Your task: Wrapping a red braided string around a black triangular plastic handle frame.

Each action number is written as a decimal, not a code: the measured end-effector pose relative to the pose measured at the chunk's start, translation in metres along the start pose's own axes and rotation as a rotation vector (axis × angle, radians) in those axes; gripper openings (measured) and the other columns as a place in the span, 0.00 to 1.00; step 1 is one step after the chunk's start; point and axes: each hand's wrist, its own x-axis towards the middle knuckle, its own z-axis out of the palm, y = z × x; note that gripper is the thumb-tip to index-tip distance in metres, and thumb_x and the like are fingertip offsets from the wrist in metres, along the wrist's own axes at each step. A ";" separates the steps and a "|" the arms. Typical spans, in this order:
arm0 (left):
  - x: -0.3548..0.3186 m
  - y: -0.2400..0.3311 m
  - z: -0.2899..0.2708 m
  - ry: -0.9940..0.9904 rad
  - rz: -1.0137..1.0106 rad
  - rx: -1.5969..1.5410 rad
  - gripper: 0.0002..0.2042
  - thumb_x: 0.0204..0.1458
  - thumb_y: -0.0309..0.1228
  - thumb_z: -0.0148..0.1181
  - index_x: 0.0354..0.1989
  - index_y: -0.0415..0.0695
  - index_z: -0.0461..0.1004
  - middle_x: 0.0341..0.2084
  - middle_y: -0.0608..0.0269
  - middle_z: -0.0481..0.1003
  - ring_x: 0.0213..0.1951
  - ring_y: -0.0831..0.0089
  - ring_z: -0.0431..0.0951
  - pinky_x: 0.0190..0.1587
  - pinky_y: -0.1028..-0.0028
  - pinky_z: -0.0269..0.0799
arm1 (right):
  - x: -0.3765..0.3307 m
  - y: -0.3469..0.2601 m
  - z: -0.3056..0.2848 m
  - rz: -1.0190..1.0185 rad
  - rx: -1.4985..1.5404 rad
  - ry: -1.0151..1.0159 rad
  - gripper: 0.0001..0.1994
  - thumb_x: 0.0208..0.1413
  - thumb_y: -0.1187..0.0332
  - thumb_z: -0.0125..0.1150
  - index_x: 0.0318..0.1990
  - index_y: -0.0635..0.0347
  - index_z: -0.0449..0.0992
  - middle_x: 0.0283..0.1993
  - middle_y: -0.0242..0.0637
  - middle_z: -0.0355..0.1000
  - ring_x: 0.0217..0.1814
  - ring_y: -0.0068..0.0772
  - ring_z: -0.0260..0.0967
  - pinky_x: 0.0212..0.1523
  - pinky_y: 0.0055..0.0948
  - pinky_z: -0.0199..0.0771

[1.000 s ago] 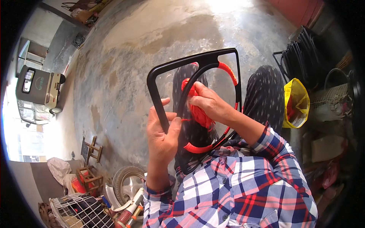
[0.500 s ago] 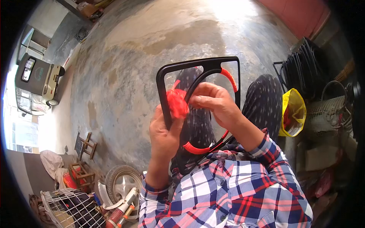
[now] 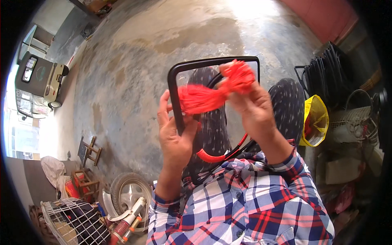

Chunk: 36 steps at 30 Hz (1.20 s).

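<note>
Head view. I see my left hand (image 3: 174, 136) clenched on the left side of a black rectangular frame (image 3: 176, 73), fingers wrapped round its bar, held upright above my knees. My right hand (image 3: 254, 107) grips one end of a red cord bundle (image 3: 204, 98); motion blur hides its strands and exactly how the fingers close on it. The bundle lies across the frame's opening. A red-and-black curved band (image 3: 212, 156) shows below; its upper part is hidden behind my hands. At right, 1 yellow bag (image 3: 316, 118) sits beside dark stacked frames (image 3: 326, 77), cut off in shadow.
</note>
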 end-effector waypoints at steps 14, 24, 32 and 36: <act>-0.005 -0.018 -0.024 -0.001 -0.467 -0.376 0.09 0.61 0.32 0.55 0.42 0.38 0.72 0.23 0.56 0.78 0.21 0.75 0.77 0.25 0.79 0.75 | -0.061 -0.045 -0.049 0.432 0.310 -0.335 0.30 0.63 0.50 0.51 0.60 0.68 0.60 0.21 0.33 0.68 0.17 0.27 0.65 0.46 0.34 0.71; -0.003 -0.017 -0.019 -0.015 -0.473 -0.335 0.09 0.63 0.34 0.54 0.36 0.40 0.69 0.17 0.55 0.76 0.17 0.72 0.75 0.21 0.76 0.73 | -0.039 0.010 -0.067 0.406 -0.534 -0.142 0.10 0.62 0.62 0.58 0.40 0.61 0.72 0.22 0.28 0.66 0.22 0.18 0.63 0.24 0.22 0.64; 0.001 -0.003 -0.012 -0.049 -0.474 -0.252 0.06 0.61 0.29 0.52 0.37 0.38 0.71 0.22 0.56 0.77 0.20 0.72 0.76 0.25 0.75 0.74 | -0.013 0.048 -0.059 0.190 -0.999 -0.281 0.13 0.59 0.58 0.57 0.34 0.60 0.70 0.22 0.48 0.71 0.27 0.55 0.72 0.28 0.43 0.69; 0.002 0.003 -0.007 -0.105 -0.282 -0.092 0.06 0.59 0.25 0.54 0.36 0.36 0.74 0.43 0.54 0.76 0.32 0.77 0.77 0.35 0.77 0.73 | 0.007 0.069 -0.044 0.149 -1.149 -0.283 0.14 0.56 0.58 0.60 0.37 0.60 0.73 0.25 0.48 0.73 0.30 0.54 0.73 0.31 0.43 0.72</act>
